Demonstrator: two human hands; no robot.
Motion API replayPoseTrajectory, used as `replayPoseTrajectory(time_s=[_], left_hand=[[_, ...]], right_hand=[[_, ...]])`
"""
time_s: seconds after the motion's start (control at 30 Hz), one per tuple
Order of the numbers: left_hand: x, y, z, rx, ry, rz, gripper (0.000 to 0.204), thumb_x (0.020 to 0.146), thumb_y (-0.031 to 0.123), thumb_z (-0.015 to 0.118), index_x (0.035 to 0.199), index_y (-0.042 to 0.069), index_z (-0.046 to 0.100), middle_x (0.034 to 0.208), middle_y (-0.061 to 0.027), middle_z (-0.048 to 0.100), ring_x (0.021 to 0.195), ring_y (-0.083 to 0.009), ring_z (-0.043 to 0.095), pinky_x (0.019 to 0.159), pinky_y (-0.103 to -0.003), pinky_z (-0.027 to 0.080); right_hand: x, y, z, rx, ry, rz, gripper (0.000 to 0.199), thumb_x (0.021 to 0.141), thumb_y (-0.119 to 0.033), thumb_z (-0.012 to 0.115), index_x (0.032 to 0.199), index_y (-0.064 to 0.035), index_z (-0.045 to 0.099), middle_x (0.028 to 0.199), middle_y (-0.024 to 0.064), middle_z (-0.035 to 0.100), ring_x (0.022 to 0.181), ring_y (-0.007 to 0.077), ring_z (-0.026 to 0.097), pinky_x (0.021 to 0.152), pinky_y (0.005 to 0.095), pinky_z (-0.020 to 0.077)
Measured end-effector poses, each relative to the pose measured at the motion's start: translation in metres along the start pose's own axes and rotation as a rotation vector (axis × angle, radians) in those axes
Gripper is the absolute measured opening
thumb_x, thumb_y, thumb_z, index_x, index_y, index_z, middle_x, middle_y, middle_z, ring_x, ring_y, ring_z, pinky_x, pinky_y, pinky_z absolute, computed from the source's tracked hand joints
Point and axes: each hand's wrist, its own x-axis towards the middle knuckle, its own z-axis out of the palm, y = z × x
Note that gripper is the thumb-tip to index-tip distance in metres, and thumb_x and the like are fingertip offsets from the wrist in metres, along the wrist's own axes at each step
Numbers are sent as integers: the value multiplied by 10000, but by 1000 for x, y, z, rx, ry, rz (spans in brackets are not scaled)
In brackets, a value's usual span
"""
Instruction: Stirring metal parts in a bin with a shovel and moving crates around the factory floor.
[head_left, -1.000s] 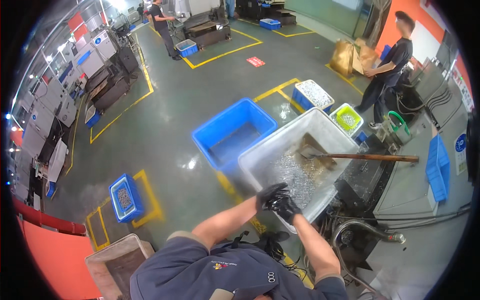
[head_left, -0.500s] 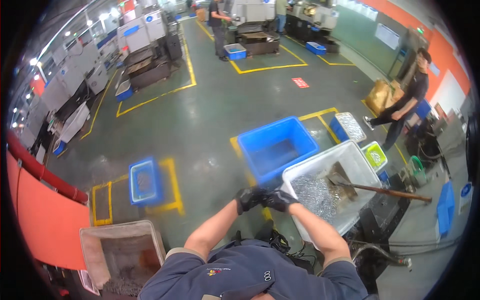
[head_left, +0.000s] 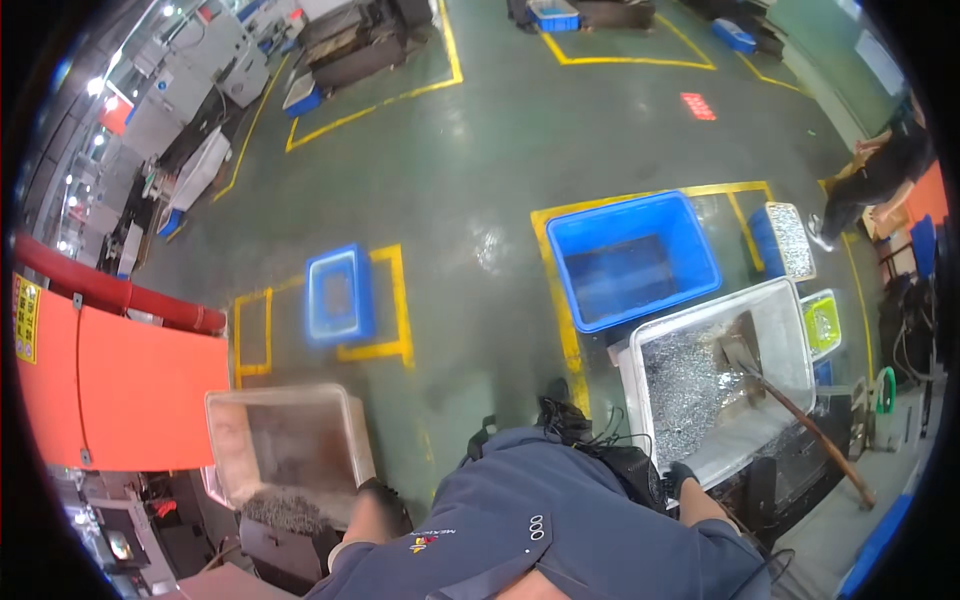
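— Any labels or signs down there?

— One yellow label [head_left: 27, 318], a tall narrow rectangle with dark marks, on the orange panel [head_left: 120, 390] at the far left, near its upper corner.

— Anything on the floor?

— A small red rectangular marking [head_left: 698, 105] on the green floor [head_left: 480, 150], far ahead, just right of the middle.

— Screens or packages?

— None that can be made out; the far machines are too small and blurred to tell.
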Motion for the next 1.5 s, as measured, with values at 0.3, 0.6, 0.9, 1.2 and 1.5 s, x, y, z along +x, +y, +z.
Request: replayPoseTrajectory(time_s=[0.3, 0.6, 0.9, 1.2, 1.5], left_hand=[[68, -35, 31, -1512, -342, -1714, 360, 948, 328, 349, 1209, 210, 567, 1268, 49, 556, 1173, -159, 508, 965, -394, 393], [40, 46, 101, -155, -413, -123, 266, 906, 325, 415, 1019, 152, 582, 946, -72, 631, 1018, -242, 558, 931, -389, 403], [72, 258, 152, -116, -392, 34, 404, 955, 336, 418, 1151, 12, 558, 1095, -186, 634, 970, -364, 631, 839, -475, 525], [-32, 561, 273, -114, -480, 307, 334, 946, 308, 450, 1088, 35, 577, 990, -138, 660, 894, -279, 654, 752, -399, 553], [-27, 686, 323, -375, -600, 87, 376, 959, 255, 424, 1181, -35, 510, 1086, -197, 621, 971, -338, 632, 840, -428, 535]], right_hand=[[-38, -208, 84, -43, -48, -374, 275, 912, -389, 540, 919, -118, 581, 749, 91, 632, 579, 243, 610, 500, 347, 477], [-83, -365, 257, -312, -108, -639, 347, 912, -443, 480, 953, -123, 608, 764, 82, 654, 604, 206, 612, 535, 319, 488], [-30, -387, 393, -1034, -556, -1214, 336, 899, -382, 533, 971, -75, 648, 841, 128, 671, 665, 267, 609, 608, 401, 487], [-65, -483, 531, -1011, -701, -1055, 346, 913, -347, 493, 1054, -79, 660, 982, 139, 687, 822, 277, 641, 744, 403, 504], [-230, -700, 773, -1143, -75, -754, 308, 917, -369, 471, 1031, -145, 648, 888, 133, 686, 769, 265, 657, 666, 406, 502]])
